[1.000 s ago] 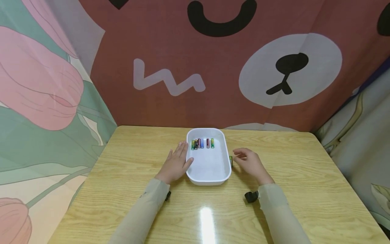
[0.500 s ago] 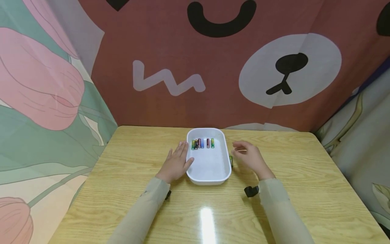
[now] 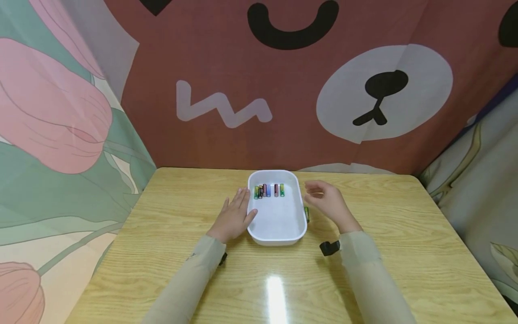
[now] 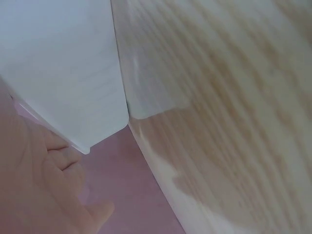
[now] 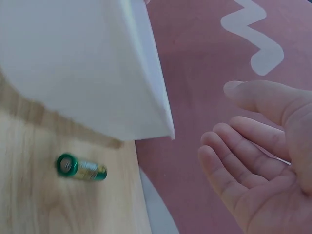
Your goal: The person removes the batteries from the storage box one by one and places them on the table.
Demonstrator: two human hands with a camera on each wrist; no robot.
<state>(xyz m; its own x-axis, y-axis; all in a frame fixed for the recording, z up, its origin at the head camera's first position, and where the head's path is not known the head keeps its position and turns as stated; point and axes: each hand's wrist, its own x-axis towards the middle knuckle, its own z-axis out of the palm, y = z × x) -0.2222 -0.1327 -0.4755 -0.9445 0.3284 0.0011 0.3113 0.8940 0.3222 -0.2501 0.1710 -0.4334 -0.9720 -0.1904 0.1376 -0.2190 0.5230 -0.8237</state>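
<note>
A white tray (image 3: 277,220) stands on the table, and several batteries (image 3: 276,190) in mixed colours lie side by side in its far half. My left hand (image 3: 233,217) rests against the tray's left rim, its fingers extended. Past the right rim my right hand (image 3: 329,201) hovers with nothing in it; its loosely bent fingers (image 5: 234,161) show apart from the thumb in the right wrist view. On the table close to the tray's right wall lies a green battery (image 5: 80,167), partly hidden by the rim in the head view.
The wooden table (image 3: 182,193) spreads out around the tray. Behind its far edge hangs a printed cloth (image 3: 243,144), with more patterned cloth (image 3: 477,180) down the right side.
My right hand has moved away from me, past the green battery, along the tray's right side. The left hand, tray and batteries have not visibly moved.
</note>
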